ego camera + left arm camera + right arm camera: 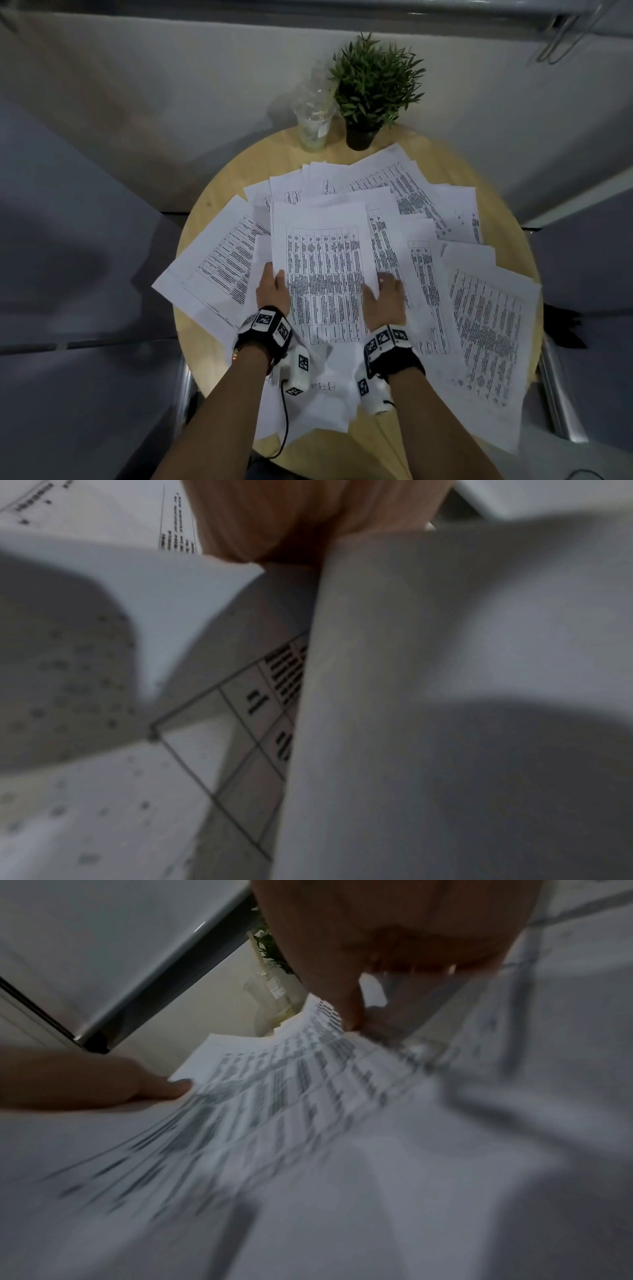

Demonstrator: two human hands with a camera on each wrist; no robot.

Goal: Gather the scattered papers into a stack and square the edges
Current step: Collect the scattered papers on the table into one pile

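Many printed white sheets lie scattered and overlapping on a round wooden table (205, 359). Both hands hold one table-printed sheet (325, 260) over the middle of the pile. My left hand (274, 291) grips its left edge with the thumb on top. My right hand (385, 298) pinches its right edge. In the right wrist view the thumb (346, 1007) presses on the sheet (274, 1096), and the left hand (103, 1080) shows at the far edge. The left wrist view is blurred, with the palm (291, 515) above a curved sheet (445, 642). Whether more sheets lie under the held one is hidden.
A potted green plant (363, 133) and a clear plastic cup (313, 126) stand at the table's far edge. Loose sheets spread left (219, 260), right (486, 325) and back (394, 181), some overhanging the rim. Grey seats flank the table on both sides.
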